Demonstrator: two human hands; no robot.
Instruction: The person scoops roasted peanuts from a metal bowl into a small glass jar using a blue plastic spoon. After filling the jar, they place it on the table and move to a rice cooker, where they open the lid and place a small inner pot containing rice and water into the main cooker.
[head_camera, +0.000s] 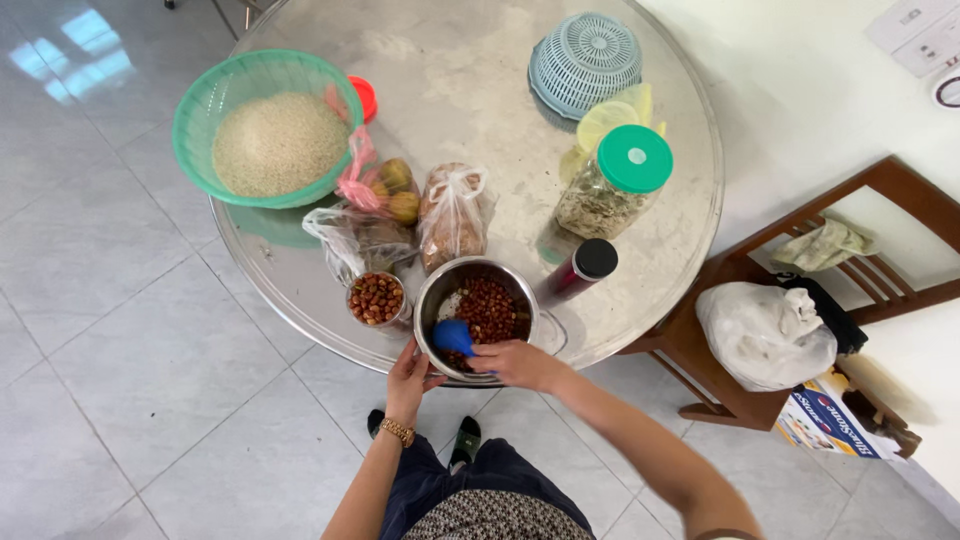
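Observation:
A steel bowl (432, 300) of reddish-brown peanuts and some white grains stands at the near edge of a round metal table (460, 90). My left hand (408, 378) grips the bowl's near left rim. My right hand (515, 362) reaches over the near rim and holds a blue scoop (453, 336) inside the bowl. A small glass of peanuts (377, 298) stands just left of the bowl.
On the table: a green basket of rice (268, 128), tied plastic bags (452, 215), a green-lidded jar (615, 180), a dark black-capped bottle (582, 270), an overturned blue basket (585, 62). A wooden chair (800, 290) with a white bag (765, 335) stands at right.

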